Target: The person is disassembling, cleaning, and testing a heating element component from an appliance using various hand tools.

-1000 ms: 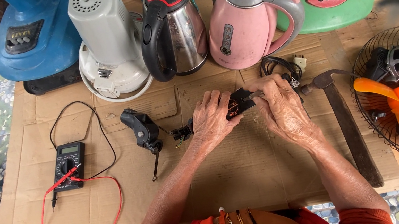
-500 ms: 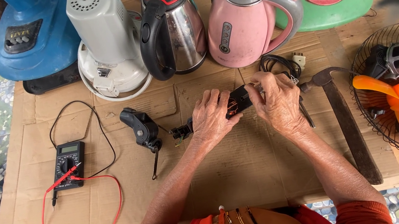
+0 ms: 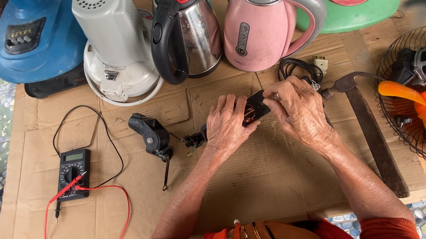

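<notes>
While both hands worked at mid-table, the left hand (image 3: 230, 125) and right hand (image 3: 300, 110) had fingers clamped on a small black electrical part (image 3: 254, 110) between them. Cardboard sheet (image 3: 266, 184) lay beneath. Multimeter (image 3: 72, 174) sat left, hammer (image 3: 370, 130) right. Beyond stood a steel kettle (image 3: 186, 26) and pink kettle (image 3: 265, 18).

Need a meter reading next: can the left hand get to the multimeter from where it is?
Probably yes. The left hand grips the small black part; bare cardboard lies between it and the multimeter, apart from red leads.
</notes>
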